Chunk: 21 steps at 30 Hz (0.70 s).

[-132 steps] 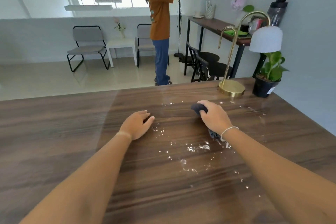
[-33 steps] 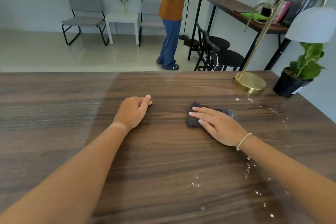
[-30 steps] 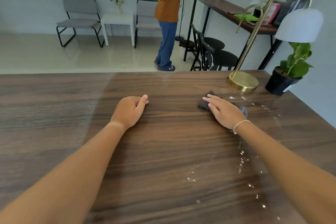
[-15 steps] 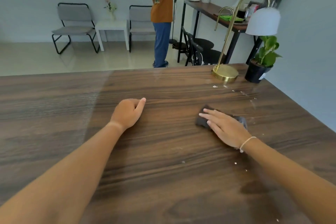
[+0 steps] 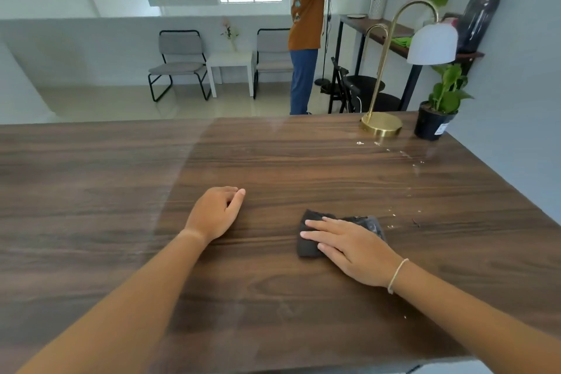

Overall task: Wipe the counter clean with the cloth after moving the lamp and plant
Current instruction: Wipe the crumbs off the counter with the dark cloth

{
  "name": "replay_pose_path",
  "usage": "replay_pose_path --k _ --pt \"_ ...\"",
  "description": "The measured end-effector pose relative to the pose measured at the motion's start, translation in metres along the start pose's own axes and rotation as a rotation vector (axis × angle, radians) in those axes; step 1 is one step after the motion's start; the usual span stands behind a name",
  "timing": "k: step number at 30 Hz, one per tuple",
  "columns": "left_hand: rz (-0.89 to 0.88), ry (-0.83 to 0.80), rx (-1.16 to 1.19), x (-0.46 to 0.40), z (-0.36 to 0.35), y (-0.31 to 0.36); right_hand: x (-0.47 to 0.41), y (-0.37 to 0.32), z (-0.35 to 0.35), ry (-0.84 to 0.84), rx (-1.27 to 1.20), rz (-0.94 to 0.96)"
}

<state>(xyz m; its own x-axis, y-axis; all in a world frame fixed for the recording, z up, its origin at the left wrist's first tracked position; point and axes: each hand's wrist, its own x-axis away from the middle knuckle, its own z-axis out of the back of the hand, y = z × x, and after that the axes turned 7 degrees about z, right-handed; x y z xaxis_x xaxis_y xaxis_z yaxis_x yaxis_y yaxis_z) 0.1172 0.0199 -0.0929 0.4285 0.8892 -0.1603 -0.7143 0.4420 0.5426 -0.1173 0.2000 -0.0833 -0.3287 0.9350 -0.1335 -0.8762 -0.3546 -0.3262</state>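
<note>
A dark grey cloth [image 5: 308,244] lies flat on the wooden counter [image 5: 121,191], right of centre. My right hand [image 5: 352,247] presses on it with fingers stretched out, covering most of it. Left of the cloth, my left hand [image 5: 217,212] rests on the wood with its fingers curled, holding nothing. At the far right corner stand a brass lamp [image 5: 382,126] with a white shade and, just to its right, a green plant in a black pot [image 5: 434,124]. Small white specks [image 5: 403,155] trail across the counter from the lamp's base toward the cloth.
A grey wall runs along the counter's right edge. Beyond the far edge a person in an orange shirt [image 5: 306,9] reaches up at the wall beside a narrow side table [image 5: 382,29]. Black stools, two grey chairs and a white table stand on the floor behind.
My right hand slid the cloth back toward me and leftward from near the lamp's base. The white specks in the middle are gone. My left hand stayed put.
</note>
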Motion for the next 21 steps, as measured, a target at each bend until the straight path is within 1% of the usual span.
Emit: replay_pose_path --k 2,5,7,9,12,14,15,16,17,20,21 --pt "0.048 0.010 0.007 0.008 -0.003 0.002 -0.003 0.015 0.002 0.033 -0.005 -0.067" --pt "0.081 0.045 0.023 0.012 -0.004 0.004 -0.040 0.029 -0.003 0.071 -0.008 -0.245" --pt "0.090 0.053 0.027 0.012 -0.005 0.004 -0.061 0.023 -0.010 0.084 0.003 -0.286" --pt "0.098 0.050 0.032 0.012 -0.005 0.004 -0.064 0.000 -0.021 0.080 0.011 -0.196" --pt "0.084 0.052 0.029 0.013 -0.004 0.005 -0.025 -0.045 -0.031 0.071 0.007 0.057" --pt "0.083 0.049 0.035 0.012 -0.004 0.003 0.003 -0.047 -0.024 0.059 0.008 0.133" --pt "0.082 0.047 0.043 0.012 -0.004 0.002 0.010 -0.036 -0.018 0.050 0.018 0.124" --pt "0.080 0.046 0.051 0.012 -0.004 0.001 0.014 -0.020 -0.012 0.050 0.024 0.071" --pt "0.077 0.045 0.056 0.012 -0.004 0.001 0.013 -0.001 -0.006 0.050 0.023 -0.024" --pt "0.056 0.048 0.048 0.012 -0.004 0.000 -0.017 0.048 0.005 0.106 0.034 -0.401" --pt "0.048 0.048 0.040 0.012 -0.004 0.001 -0.031 0.052 0.003 0.136 0.053 -0.479"
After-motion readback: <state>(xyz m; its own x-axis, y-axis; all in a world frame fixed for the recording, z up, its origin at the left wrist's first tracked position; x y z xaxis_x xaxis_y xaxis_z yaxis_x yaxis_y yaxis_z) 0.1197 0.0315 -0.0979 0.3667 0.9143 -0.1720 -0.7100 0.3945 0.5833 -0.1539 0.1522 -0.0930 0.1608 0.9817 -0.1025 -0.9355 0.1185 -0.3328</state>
